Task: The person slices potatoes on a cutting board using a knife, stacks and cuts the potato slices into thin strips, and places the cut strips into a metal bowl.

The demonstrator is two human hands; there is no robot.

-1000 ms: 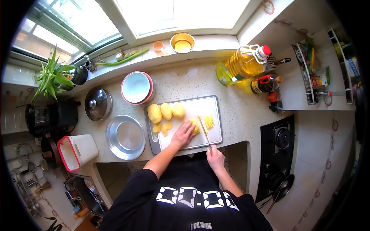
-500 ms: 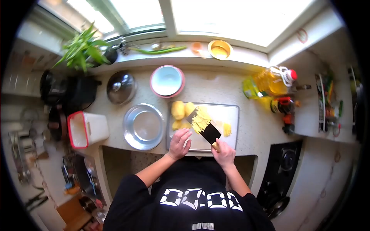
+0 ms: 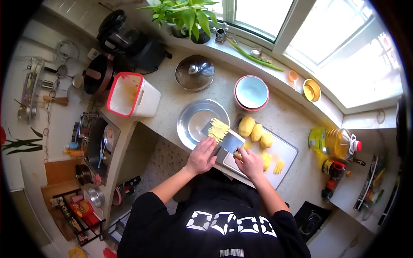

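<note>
My right hand (image 3: pixel 251 163) grips the wooden handle of a cleaver (image 3: pixel 232 142). Its blade lies flat over the right side of a metal basin (image 3: pixel 185 124), bearing a heap of cut yellow potato strips (image 3: pixel 218 130). Beside the heap is my left hand (image 3: pixel 201 156), fingers together, fingertips at the strips' lower edge. On the cutting board (image 3: pixel 287 148) rest peeled potatoes (image 3: pixel 246 126), a sliced portion (image 3: pixel 266 161) and a small pile of strips (image 3: pixel 278 167).
Stacked bowls (image 3: pixel 251 92) and a glass lid (image 3: pixel 194 73) stand behind the basin. A red-rimmed white bin (image 3: pixel 148 99) is at left. An oil bottle (image 3: pixel 337 142) and dark sauce bottle (image 3: pixel 333 167) stand at right. A sink (image 3: pixel 105 142) lies far left.
The cleaver went from chopping on the board to carrying strips left to the basin. My left hand left the potato and moved beside the blade. The view has turned left.
</note>
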